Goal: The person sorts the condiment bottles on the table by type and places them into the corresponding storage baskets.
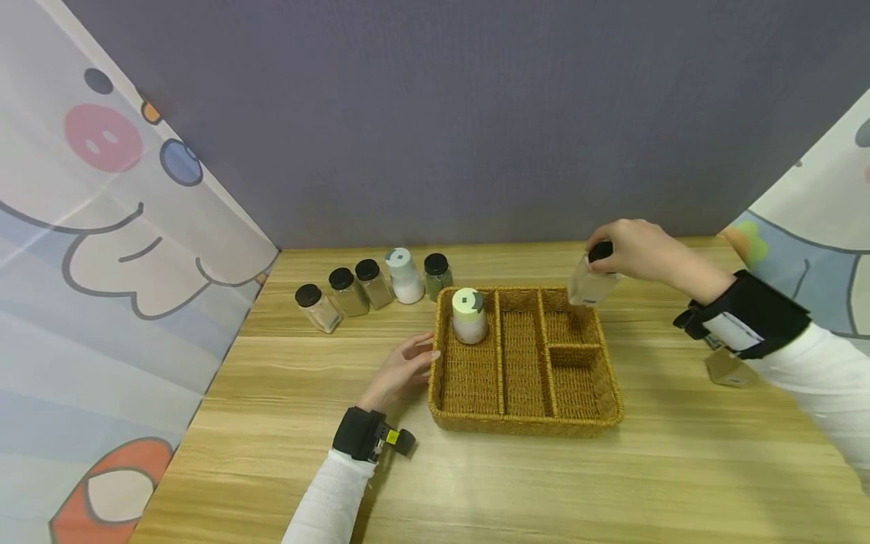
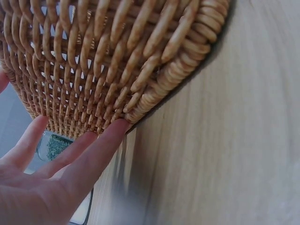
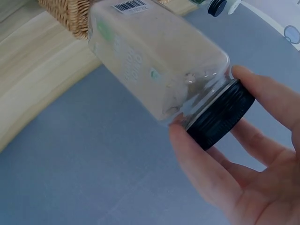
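My right hand (image 1: 635, 245) pinches a clear square jar (image 1: 590, 285) by its black lid (image 3: 220, 115), with pale powder inside and a barcode on its base. The jar is tilted and overlaps the back right compartment of a divided wicker basket (image 1: 526, 425) in the head view. On the basket's left outer side rest the fingertips of my left hand (image 1: 401, 372), the fingers fairly straight; the left wrist view shows them against the weave. A bottle (image 1: 469, 325) with a pale cap and white contents stands at the back of the long left compartment.
Behind and left of the basket stand several black-lidded jars (image 1: 350, 293), a white bottle (image 1: 404, 278) and a jar of green flakes (image 1: 437, 277). A pale box-like thing (image 1: 729, 368) sits under the right wrist. A grey panel (image 1: 476, 136) closes the table's back.
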Demonstrator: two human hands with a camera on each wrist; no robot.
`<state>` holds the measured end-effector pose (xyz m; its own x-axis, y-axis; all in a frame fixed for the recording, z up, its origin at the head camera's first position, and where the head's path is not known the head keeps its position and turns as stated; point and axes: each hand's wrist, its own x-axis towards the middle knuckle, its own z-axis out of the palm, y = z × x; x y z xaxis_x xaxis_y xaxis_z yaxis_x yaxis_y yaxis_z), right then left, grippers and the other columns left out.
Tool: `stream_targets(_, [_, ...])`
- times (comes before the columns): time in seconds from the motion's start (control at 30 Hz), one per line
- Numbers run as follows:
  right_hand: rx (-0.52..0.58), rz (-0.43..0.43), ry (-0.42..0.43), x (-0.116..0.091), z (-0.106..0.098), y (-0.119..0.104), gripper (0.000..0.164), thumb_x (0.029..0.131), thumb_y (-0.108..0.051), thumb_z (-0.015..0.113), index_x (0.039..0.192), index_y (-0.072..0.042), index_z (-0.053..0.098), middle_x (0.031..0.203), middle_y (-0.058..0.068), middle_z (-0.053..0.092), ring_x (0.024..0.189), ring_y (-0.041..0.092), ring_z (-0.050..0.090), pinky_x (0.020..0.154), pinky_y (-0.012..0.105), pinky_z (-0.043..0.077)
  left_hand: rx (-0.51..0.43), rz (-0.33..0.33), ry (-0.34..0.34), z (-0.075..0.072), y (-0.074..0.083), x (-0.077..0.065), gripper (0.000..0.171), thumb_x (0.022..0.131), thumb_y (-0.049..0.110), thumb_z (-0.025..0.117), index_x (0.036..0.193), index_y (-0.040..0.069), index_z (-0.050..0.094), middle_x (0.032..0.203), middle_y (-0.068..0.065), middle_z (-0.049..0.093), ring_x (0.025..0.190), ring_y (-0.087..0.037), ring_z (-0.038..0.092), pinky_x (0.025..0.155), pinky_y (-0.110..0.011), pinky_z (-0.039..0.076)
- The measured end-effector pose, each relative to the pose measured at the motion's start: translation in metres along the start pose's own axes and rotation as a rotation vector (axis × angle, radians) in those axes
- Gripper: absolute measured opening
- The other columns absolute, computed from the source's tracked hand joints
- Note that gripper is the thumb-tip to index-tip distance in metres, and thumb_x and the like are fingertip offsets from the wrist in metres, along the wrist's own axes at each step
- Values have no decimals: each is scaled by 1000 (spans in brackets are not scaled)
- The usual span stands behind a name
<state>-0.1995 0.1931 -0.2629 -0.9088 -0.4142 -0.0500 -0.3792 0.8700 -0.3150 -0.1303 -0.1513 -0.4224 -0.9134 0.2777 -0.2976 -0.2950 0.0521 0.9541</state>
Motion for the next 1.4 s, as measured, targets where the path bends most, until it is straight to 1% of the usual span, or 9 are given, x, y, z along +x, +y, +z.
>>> stream_targets(0.17, [12,-11,-7,1,4,-3,32,80,-14,63,105,5,60,90,18,60,60,17,49,47,28,36,-1,-3,-5,0,-1,0,55,86,10,55,135,1,32,132,-27,35,113,-39,44,90,-46,42])
stream_targets(0.37, [16,-25,0,3,9,-4,29,79,-14,64,102,3,61,88,16,61,60,18,48,47,28,36,10,-4,3,0,-1,1,55,86,10,55,135,1,31,132,-28,36,112,-40,45,90,-47,42])
stream_targets(0.57, [32,-31,-11,4,16,-3,27,79,-12,64,101,3,61,84,14,60,59,17,48,47,27,36,-4,-7,-10,-7,-15,12,56,86,10,55,135,1,31,132,-27,36,112,-40,45,89,-46,43])
stream_targets(0.73, [45,-51,-22,6,22,-1,28,79,-11,63,102,5,60,89,17,60,61,17,51,48,28,39,-8,5,-11,-9,-23,16,56,86,14,57,135,3,32,132,-26,36,112,-38,46,88,-45,44])
stream_targets(0.9, [49,-68,-23,7,28,0,28,79,-11,64,102,5,60,89,18,60,64,18,52,51,29,39,-8,18,8,-9,-24,15,57,84,17,60,134,5,35,131,-25,39,110,-38,48,86,-44,45])
stream_targets(1.0, [51,-80,-16,8,30,0,29,78,-10,65,101,5,61,90,17,61,65,18,51,53,29,37,6,27,21,-8,-23,15,59,83,19,61,133,4,35,130,-26,40,109,-37,49,85,-44,46])
stream_targets(1.1, [53,-88,-6,9,33,0,29,77,-9,65,101,6,61,91,19,62,64,18,51,52,28,36,13,22,36,-8,-22,15,60,82,20,62,133,4,36,129,-25,41,108,-37,50,84,-43,47])
stream_targets(1.4, [64,-82,-12,13,41,2,28,78,-8,64,102,7,60,93,20,61,62,18,48,52,28,33,18,21,20,-8,-22,14,59,82,18,61,134,4,35,130,-25,40,109,-37,49,85,-44,46])
